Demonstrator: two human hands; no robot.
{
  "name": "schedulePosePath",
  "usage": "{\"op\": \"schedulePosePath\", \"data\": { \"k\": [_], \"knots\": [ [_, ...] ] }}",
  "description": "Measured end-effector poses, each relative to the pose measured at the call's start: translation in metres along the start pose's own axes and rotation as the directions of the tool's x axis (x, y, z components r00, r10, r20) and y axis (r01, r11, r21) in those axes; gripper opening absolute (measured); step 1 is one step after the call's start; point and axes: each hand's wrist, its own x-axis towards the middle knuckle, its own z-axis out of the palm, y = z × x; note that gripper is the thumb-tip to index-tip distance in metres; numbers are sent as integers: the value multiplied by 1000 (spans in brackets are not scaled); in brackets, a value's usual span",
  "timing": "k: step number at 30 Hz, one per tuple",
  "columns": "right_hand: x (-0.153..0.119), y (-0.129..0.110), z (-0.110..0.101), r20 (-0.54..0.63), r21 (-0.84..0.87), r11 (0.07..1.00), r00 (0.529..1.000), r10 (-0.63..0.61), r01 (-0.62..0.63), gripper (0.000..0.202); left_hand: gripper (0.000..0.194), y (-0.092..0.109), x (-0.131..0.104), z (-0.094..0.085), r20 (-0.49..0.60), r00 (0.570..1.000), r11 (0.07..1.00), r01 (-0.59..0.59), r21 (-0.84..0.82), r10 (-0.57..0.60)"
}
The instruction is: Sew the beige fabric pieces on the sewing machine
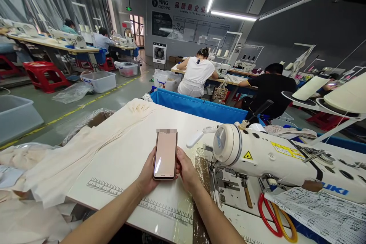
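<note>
A smartphone [165, 155] with a pale pinkish screen is held upright above the white sewing table [128, 156]. My left hand [148, 173] grips its left edge, with part of the fingers hidden behind it. On the other side, my right hand [185, 166] is closed around the lower right edge, thumb along the side. Just right of my hands stands a white sewing machine [265, 156]. Printed ruler marks [160, 207] run across the table below the phone. Cream fabric pieces [77, 150] lie spread to the left and hang over the table edge.
Red-handled scissors [267, 213] and yellow-handled scissors [288, 227] lie by a printed paper sheet [323, 209] at right. Thread cones [311, 87] stand above the machine. A blue cloth bin [197, 103] borders the table's far side. Several people work at machines beyond.
</note>
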Motion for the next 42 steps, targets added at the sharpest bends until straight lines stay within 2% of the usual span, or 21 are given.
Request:
{"op": "schedulePosePath", "data": {
  "k": [5, 16, 24, 34, 42],
  "knots": [
    [0, 3, -3, -11, -34, 999, 1000, -18, 17, 55, 61, 0, -1, 2, 26, 1000, 1000, 3, 6, -3],
    [-1, 3, -4, -42, -87, 996, 999, -14, 10, 61, 58, 0, -1, 2, 9, 1000, 1000, -2, 11, 2],
    [0, 4, -4, -70, -119, 993, 997, -34, 26, 62, 53, -1, -1, 0, -42, 999, 1000, 4, -18, -5],
    [0, 8, -5, -49, -148, 988, 998, -51, 43, 61, 52, 1, -1, 2, -92, 995, 998, 19, -52, -24],
    [1, 4, -5, -86, -180, 981, 993, -84, 67, 55, 46, -2, 2, -2, -55, 996, 998, -68, 3, 68]
  ]
}}
